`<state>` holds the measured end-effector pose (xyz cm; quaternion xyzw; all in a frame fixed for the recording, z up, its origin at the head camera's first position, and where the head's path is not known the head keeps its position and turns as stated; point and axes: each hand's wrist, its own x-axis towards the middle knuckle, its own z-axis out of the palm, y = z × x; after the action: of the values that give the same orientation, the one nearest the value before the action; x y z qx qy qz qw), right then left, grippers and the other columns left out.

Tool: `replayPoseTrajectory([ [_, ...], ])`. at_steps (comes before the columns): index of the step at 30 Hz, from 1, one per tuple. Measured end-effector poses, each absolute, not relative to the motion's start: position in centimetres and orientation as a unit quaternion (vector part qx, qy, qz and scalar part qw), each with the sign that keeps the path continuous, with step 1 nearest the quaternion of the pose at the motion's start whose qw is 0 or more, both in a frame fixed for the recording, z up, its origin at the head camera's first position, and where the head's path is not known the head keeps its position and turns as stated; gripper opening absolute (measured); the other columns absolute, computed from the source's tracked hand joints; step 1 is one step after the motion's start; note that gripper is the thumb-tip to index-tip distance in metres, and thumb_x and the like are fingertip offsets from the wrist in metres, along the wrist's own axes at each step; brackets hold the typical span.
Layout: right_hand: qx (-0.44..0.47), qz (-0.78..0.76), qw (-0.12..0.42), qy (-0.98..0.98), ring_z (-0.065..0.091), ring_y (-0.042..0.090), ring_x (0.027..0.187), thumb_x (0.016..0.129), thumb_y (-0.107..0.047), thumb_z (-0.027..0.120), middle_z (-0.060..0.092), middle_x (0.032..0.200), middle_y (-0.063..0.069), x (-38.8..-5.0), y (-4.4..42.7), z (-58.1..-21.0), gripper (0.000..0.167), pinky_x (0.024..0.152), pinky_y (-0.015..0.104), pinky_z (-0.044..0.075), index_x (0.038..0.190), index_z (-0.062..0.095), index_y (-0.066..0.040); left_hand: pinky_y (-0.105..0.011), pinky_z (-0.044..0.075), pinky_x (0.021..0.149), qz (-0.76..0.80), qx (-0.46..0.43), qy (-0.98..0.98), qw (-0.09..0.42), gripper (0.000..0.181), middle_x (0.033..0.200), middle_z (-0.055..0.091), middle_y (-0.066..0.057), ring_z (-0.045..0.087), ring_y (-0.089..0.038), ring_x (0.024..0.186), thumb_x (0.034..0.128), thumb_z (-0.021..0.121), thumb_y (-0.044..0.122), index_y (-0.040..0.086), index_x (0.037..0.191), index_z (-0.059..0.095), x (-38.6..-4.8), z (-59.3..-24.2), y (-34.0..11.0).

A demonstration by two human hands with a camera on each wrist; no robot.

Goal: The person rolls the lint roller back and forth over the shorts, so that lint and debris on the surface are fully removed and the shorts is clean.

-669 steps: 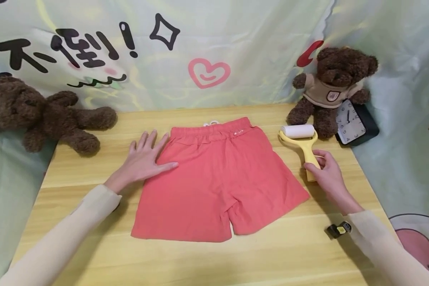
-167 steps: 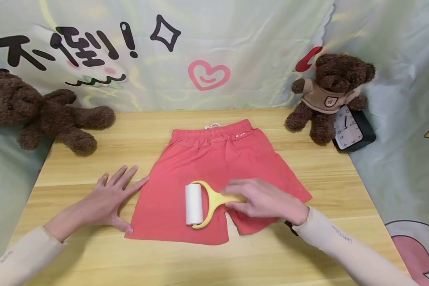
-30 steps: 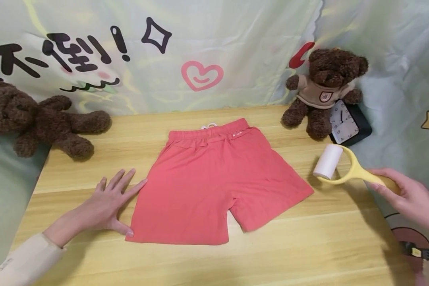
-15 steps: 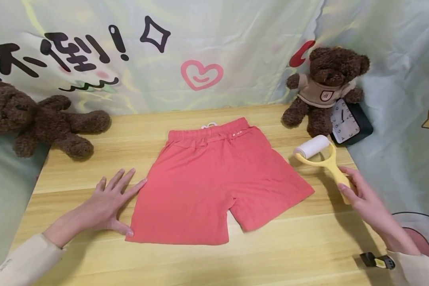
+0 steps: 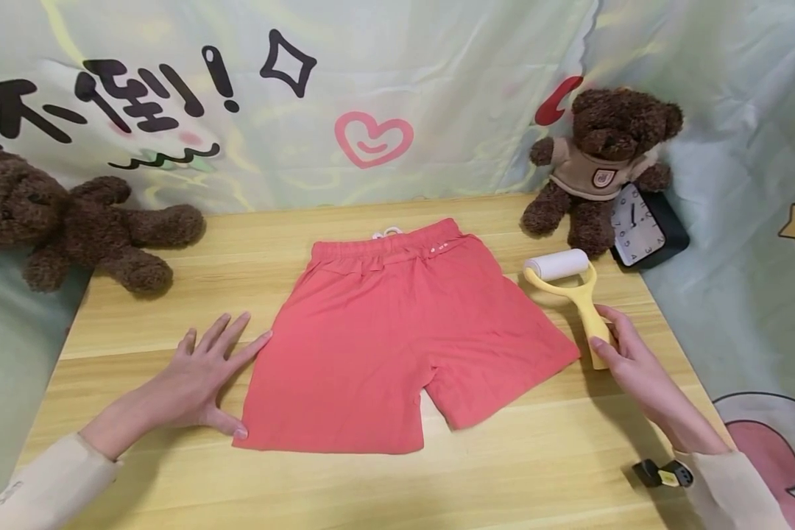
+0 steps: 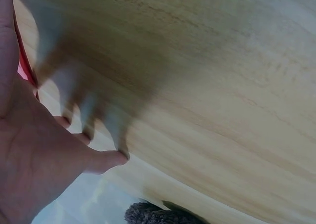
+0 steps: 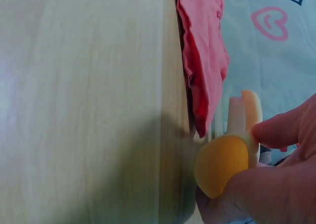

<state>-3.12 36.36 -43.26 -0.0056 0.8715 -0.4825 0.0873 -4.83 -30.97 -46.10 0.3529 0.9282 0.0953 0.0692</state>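
Coral-red shorts (image 5: 371,346) lie flat on the wooden table (image 5: 291,489), waistband toward the back wall. My left hand (image 5: 188,383) rests spread on the table at their left side, with thumb and index fingertip touching the fabric edge. To the right of the shorts, my right hand (image 5: 636,361) grips the yellow handle of a lint roller (image 5: 579,294); its white roll points toward the back. In the right wrist view, thumb and fingers wrap the lint roller's handle (image 7: 222,164), beside the corner of the shorts (image 7: 202,61). The left wrist view shows the left hand (image 6: 44,155) on bare wood.
At the back right a brown teddy bear (image 5: 609,169) in a beige top sits against a square black clock (image 5: 645,224). Another brown teddy bear (image 5: 86,224) lies at the back left. Printed cloth (image 5: 437,96) hangs around the table's back and sides.
Over the last second my right hand has brought the lint roller leftward from beyond the table's right edge to beside the shorts, turning its roll toward the back. The left hand stays put.
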Motion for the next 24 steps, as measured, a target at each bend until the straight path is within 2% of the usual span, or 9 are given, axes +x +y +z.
replayPoseTrajectory([
  [4, 0.010, -0.473, 0.091, 0.876, 0.039, 0.002, 0.115, 0.117, -0.002, 0.040, 0.032, 0.149, 0.041, -3.25, 36.00, -43.23, 0.059, 0.084, 0.009, 0.036, 0.165, 0.010, 0.015, -0.093, 0.028, 0.098, 0.097, 0.350, 0.929, 0.076, 0.146, 0.175, 0.013, -0.033, 0.021, -0.065, 0.153, 0.0625, 0.070, 0.098, 0.017, 0.175, 0.027, -4.84, -45.96, -30.88],
  [10, 0.034, -0.468, 0.104, 0.877, 0.038, 0.030, 0.128, 0.118, -0.006, 0.036, 0.025, 0.155, 0.044, -3.31, 35.74, -43.28, 0.059, 0.085, 0.008, 0.036, 0.165, 0.007, 0.016, -0.093, 0.028, 0.099, 0.094, 0.350, 0.929, 0.077, 0.145, 0.175, 0.014, -0.033, 0.021, -0.065, 0.153, 0.0632, 0.070, 0.098, 0.015, 0.175, 0.028, -4.96, -45.72, -30.81],
  [13, 0.038, -0.469, 0.108, 0.876, 0.036, 0.039, 0.130, 0.119, -0.008, 0.035, 0.023, 0.156, 0.044, -3.34, 35.70, -43.22, 0.060, 0.085, 0.008, 0.035, 0.166, 0.005, 0.015, -0.093, 0.028, 0.098, 0.092, 0.350, 0.929, 0.074, 0.145, 0.174, 0.015, -0.034, 0.022, -0.065, 0.153, 0.0632, 0.071, 0.098, 0.015, 0.175, 0.028, -5.02, -45.69, -30.80],
  [24, 0.040, -0.465, 0.139, 0.873, 0.033, 0.047, 0.131, 0.119, -0.007, 0.032, 0.022, 0.154, 0.044, -3.36, 35.42, -43.24, 0.061, 0.085, 0.009, 0.034, 0.164, 0.000, 0.017, -0.093, 0.027, 0.099, 0.090, 0.343, 0.931, 0.084, 0.146, 0.175, 0.015, -0.032, 0.022, -0.064, 0.154, 0.0622, 0.070, 0.097, 0.019, 0.176, 0.023, -5.05, -45.69, -30.95],
])
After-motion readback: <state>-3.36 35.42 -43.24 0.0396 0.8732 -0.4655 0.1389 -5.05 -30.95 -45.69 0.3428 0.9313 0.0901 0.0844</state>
